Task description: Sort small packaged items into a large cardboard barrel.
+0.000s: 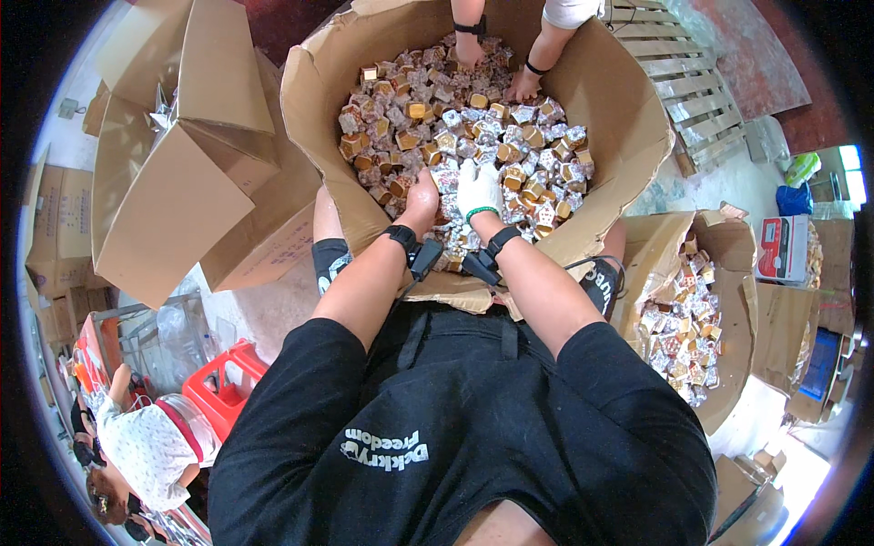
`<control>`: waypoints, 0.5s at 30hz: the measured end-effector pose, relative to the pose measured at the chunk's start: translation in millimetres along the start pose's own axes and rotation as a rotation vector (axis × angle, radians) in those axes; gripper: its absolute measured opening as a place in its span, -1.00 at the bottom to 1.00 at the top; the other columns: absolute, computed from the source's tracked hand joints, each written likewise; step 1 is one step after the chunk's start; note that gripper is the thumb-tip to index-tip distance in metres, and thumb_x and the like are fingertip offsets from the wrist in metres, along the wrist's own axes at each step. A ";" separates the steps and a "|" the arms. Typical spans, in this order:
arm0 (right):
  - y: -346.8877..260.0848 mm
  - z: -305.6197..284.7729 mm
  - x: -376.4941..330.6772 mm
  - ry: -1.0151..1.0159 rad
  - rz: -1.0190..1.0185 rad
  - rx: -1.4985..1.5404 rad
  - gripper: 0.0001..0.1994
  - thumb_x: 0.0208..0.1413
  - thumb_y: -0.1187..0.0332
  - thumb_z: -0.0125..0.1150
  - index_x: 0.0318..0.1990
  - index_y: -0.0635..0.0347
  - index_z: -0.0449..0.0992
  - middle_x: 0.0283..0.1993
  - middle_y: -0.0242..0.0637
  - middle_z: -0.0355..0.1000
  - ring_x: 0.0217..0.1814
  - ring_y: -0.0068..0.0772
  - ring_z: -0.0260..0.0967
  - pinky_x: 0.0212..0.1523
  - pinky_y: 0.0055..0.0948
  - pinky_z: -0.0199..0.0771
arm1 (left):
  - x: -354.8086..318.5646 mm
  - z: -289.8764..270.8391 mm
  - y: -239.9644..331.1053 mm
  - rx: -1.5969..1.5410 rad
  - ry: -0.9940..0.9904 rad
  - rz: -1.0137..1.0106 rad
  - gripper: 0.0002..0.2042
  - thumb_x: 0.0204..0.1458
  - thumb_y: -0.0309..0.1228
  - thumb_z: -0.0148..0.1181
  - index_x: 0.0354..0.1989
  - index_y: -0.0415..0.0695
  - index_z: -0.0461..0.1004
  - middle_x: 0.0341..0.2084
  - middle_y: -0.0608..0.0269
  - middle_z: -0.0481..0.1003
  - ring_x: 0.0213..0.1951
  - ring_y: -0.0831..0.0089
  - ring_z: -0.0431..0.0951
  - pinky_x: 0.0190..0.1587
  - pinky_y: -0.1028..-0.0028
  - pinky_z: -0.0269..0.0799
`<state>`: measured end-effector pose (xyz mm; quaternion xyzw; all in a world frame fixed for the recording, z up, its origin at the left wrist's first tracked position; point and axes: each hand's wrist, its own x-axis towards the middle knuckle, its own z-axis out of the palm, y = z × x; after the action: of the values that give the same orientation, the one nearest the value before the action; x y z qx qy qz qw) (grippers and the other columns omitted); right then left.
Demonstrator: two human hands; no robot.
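Observation:
Both my hands reach into a large open carton [628, 118] heaped with small house-shaped pieces [537, 168], white and silvery with red marks and gold-brown sides. My bare left hand [421, 197] is closed at the near side of the heap, its fingers against a white-and-red house-shaped piece [445, 180]. Close on its right, my right hand [480, 189] wears a white glove and a green bracelet. Its fingers curl down at the other side of that same piece, and their tips are partly hidden. Dark bands with small black devices sit on both wrists.
Across the carton, another person's two hands [523, 85] are in the heap. A smaller carton [742, 300] of similar pieces stands at right, an open cardboard box [173, 200] at left. A red plastic stool [228, 382] and another person [155, 450] are at lower left; a wooden pallet [678, 68] lies at upper right.

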<state>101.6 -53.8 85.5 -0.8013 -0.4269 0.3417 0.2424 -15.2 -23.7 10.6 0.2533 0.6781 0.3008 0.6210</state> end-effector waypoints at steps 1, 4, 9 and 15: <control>-1.1 -1.5 0.8 -0.001 -0.004 -0.002 -0.35 0.26 -0.11 -0.22 -0.11 0.47 0.45 0.07 0.31 0.34 0.15 0.27 0.28 0.16 -0.03 0.25 | -1.8 -1.8 2.7 -0.004 0.002 0.002 -0.18 0.18 0.17 -0.28 0.16 -0.53 0.27 0.05 -0.16 0.43 0.01 0.05 0.50 0.01 0.18 0.40; 1.2 -5.8 4.0 -0.066 -0.089 -0.002 -0.33 0.25 -0.12 -0.19 -0.08 0.51 0.43 0.06 0.34 0.35 0.14 0.30 0.28 0.16 -0.02 0.25 | -15.8 -2.4 14.6 -0.080 -0.078 -0.089 -0.27 0.19 0.14 -0.29 0.06 -0.40 0.38 -0.08 -0.08 0.49 -0.18 0.10 0.57 -0.19 0.15 0.50; 6.7 3.2 9.6 0.013 -0.212 -0.100 -0.33 0.27 -0.13 -0.29 -0.23 0.34 0.60 -0.18 0.23 0.49 -0.06 0.23 0.45 0.01 -0.02 0.40 | -28.4 -6.8 21.3 -0.080 -0.112 -0.148 -0.42 0.20 0.12 -0.36 -0.13 -0.13 0.46 -0.36 0.12 0.54 -0.41 0.23 0.55 -0.36 0.04 0.49; 36.9 15.8 43.8 -0.118 -0.515 -0.148 -0.54 0.29 0.03 -0.22 -0.18 0.24 0.51 -0.28 0.15 0.50 -0.18 0.21 0.47 -0.13 0.02 0.40 | -21.3 -13.6 12.4 -0.235 -0.435 -0.319 -0.55 0.19 0.06 -0.30 -0.25 0.11 0.54 -0.44 0.42 0.59 -0.45 0.38 0.56 -0.44 0.19 0.40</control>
<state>126.4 -34.2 35.2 -0.6606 -0.6539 0.2828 0.2368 -27.0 -31.7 35.0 0.1283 0.5206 0.2148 0.8163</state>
